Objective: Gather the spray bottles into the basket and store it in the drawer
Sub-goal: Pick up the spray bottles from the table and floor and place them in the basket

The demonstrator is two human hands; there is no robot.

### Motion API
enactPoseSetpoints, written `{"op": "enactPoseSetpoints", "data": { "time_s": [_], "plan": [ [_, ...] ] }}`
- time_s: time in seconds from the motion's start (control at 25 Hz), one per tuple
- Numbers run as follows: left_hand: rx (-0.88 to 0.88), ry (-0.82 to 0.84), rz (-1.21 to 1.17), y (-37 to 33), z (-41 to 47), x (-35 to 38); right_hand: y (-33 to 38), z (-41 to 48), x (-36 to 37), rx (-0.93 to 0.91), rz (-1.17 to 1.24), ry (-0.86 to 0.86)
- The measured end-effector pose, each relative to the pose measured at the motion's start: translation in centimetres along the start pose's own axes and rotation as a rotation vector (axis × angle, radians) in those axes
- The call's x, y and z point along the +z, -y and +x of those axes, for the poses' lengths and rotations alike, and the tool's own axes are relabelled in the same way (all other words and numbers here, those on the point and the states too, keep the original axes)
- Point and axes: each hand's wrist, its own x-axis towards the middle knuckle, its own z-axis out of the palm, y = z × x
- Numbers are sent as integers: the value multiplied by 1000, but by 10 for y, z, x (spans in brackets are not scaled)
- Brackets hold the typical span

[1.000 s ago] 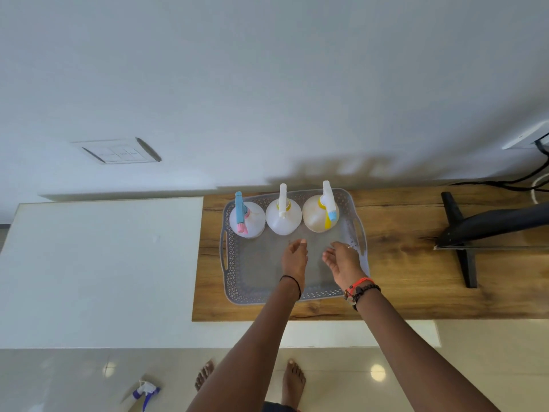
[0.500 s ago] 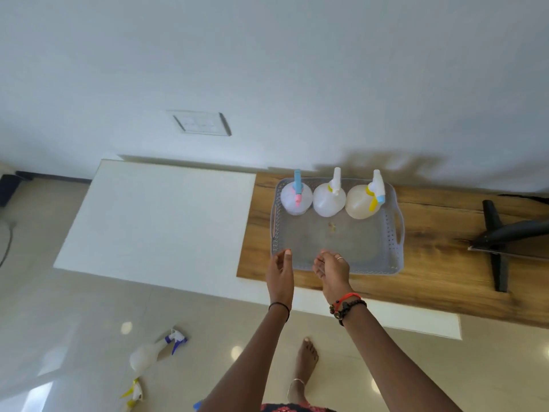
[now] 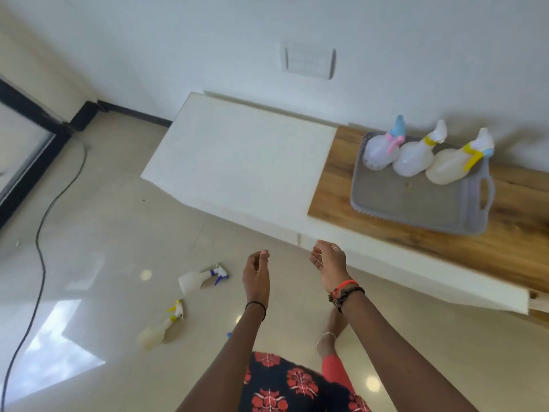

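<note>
A pale tiled floor [image 3: 98, 221] fills the left and bottom of the view, with a black cable trailing across it. A white cabinet top [image 3: 240, 156] juts from the wall, and to its right runs a wooden tabletop [image 3: 505, 239]. Near the wall on that tabletop sits a grey plastic basket [image 3: 416, 212] holding three spray bottles upright in a row along its back edge: one with a blue and pink trigger [image 3: 381, 150], one with a white head and yellow collar [image 3: 416, 156], and one with a yellow trigger [image 3: 451, 166]. A moment ago both hands hovered over the basket; now they have pulled back clear of the tabletop, and the view has swung left and down toward the floor. The left hand [image 3: 257, 275] and right hand [image 3: 329, 261] hang empty in mid-air, palms facing each other, fingers loosely curled and holding nothing. Two more spray bottles lie on their sides on the floor just left of the hands: a white one with a blue trigger [image 3: 199, 281] and a yellowish one with a yellow trigger [image 3: 159, 327]; a blue speck by the left forearm may be another, though it is too hidden to tell. The gathering looks unfinished, and the person appears to be turning to fetch the floor bottles. No drawer can be seen.
</note>
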Motion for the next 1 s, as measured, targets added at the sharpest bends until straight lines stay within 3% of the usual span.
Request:
{"op": "enactPoseSetpoints", "data": {
  "time_s": [0.36,0.76,1.0],
  "plan": [
    [-124,-72,68,130,-9,-173,-175,-48,27,78,-84,31],
    [-276,-131,258,288,29,-222,-362,33,21,220,-383,95],
    [-371,20,530,408,83,-236,-488,109,15,311,-607,182]
  ]
}}
